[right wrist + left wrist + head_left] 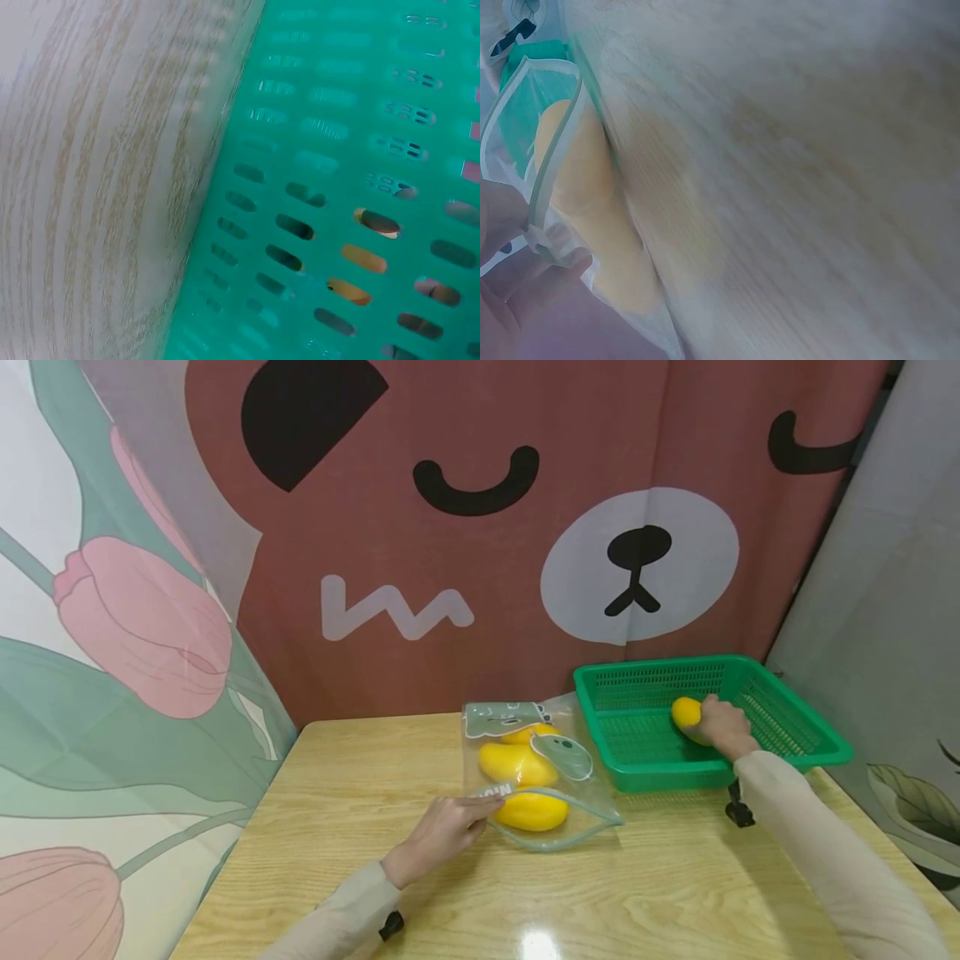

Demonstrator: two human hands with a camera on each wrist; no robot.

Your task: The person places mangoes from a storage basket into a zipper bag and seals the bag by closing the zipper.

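Observation:
A clear zip bag (pixel 572 758) with green printed pictures lies on the table, its mouth gaping toward me. Three yellow mangoes (pixel 531 812) show inside it. My left hand (pixel 442 831) pinches the left side of the bag's mouth; in the left wrist view, thumb and fingers (pixel 502 214) meet at the zip strip (pixel 555 154). Inside the green basket (pixel 637 778), my right hand (pixel 723 727) grips another yellow mango (pixel 686 713), partly covered by the fingers. The right wrist view shows mostly the basket's slotted wall (pixel 337 41), with yellow glimpsed through the slots.
The basket stands at the back right of the wooden table (pixel 360 777), close against the bag's right side. A curtain with a bear print (pixel 487 552) hangs right behind the table. Other printed cloths hang at left and right.

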